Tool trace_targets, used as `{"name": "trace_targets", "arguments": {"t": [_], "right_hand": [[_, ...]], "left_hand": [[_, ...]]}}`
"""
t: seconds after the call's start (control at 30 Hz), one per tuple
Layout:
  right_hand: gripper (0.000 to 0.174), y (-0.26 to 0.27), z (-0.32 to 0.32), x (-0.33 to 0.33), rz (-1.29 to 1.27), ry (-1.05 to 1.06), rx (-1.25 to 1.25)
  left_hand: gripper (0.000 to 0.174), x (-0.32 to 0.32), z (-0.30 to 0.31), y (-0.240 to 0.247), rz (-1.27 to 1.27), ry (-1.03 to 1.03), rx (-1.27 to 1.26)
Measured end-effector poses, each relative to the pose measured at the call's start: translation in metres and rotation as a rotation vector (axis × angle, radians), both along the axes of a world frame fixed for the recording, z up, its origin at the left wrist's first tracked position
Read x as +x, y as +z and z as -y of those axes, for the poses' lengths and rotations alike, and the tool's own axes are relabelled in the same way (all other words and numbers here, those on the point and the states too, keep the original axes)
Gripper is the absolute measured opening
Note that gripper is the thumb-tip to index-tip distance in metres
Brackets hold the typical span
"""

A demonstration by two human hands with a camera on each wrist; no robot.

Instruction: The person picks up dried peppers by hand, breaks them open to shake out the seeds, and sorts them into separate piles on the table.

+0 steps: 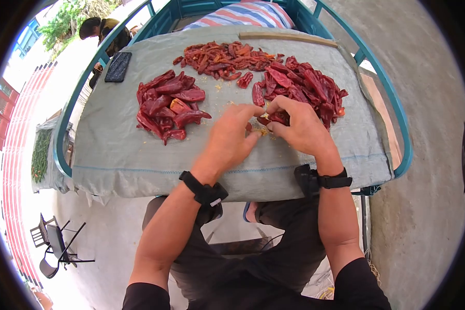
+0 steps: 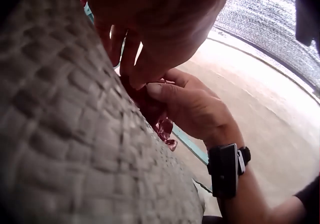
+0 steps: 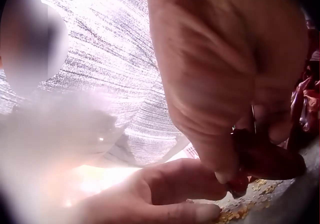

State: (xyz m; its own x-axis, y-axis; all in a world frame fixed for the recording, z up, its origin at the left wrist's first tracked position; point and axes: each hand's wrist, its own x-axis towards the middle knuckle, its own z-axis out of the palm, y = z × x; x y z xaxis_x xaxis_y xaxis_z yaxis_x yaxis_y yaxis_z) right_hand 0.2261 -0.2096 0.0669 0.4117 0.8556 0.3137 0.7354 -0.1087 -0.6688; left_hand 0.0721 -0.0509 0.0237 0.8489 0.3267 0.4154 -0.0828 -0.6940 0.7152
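Note:
My right hand (image 1: 304, 126) grips a dark red dried pepper (image 3: 270, 161) close over the grey woven sheet (image 1: 139, 181). In the left wrist view its thumb (image 2: 155, 89) presses on the pepper's side. Facing it, my left hand (image 1: 231, 135) reaches in with bent fingers, its index fingertip right at the pepper's end. The left thumb and index finger stand apart in the right wrist view; I cannot tell whether other left fingers pinch the pepper. Yellow seeds (image 3: 232, 215) lie scattered below both hands.
A pile of glossy red peppers (image 1: 163, 106) lies left, a larger pile (image 1: 310, 85) right, and small shrivelled orange-red pieces (image 1: 217, 57) behind. A phone (image 1: 118, 67) rests at the far left. Blue-green rails (image 1: 382, 98) and a wooden strip (image 1: 289, 37) border the sheet.

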Motion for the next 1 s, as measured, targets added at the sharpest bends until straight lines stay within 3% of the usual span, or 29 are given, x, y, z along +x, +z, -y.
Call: {"name": "trace_targets", "arguments": {"t": [0.23, 0.33, 0.43, 0.63, 0.83, 1.0], "right_hand": [[0.026, -0.010, 0.000, 0.009, -0.163, 0.026, 0.067], [0.027, -0.001, 0.000, 0.011, -0.406, 0.014, 0.021], [0.028, 0.002, 0.004, 0.015, -0.475, 0.034, -0.064], [0.035, -0.002, 0.006, 0.020, -0.286, 0.096, -0.081], [0.039, 0.000, 0.001, 0.016, -0.337, -0.013, -0.006], [0.038, 0.014, 0.001, 0.010, -0.655, 0.017, 0.064]], "left_hand": [[0.035, 0.010, 0.004, -0.006, -0.008, 0.038, -0.002], [0.031, 0.007, 0.005, -0.001, -0.042, 0.086, -0.060], [0.027, 0.005, 0.001, -0.003, -0.039, 0.102, -0.112], [0.023, 0.004, -0.004, -0.001, -0.075, 0.172, -0.117], [0.025, 0.007, -0.003, 0.001, 0.009, 0.177, -0.278], [0.027, 0.010, -0.006, -0.004, 0.012, 0.188, -0.445]]}}
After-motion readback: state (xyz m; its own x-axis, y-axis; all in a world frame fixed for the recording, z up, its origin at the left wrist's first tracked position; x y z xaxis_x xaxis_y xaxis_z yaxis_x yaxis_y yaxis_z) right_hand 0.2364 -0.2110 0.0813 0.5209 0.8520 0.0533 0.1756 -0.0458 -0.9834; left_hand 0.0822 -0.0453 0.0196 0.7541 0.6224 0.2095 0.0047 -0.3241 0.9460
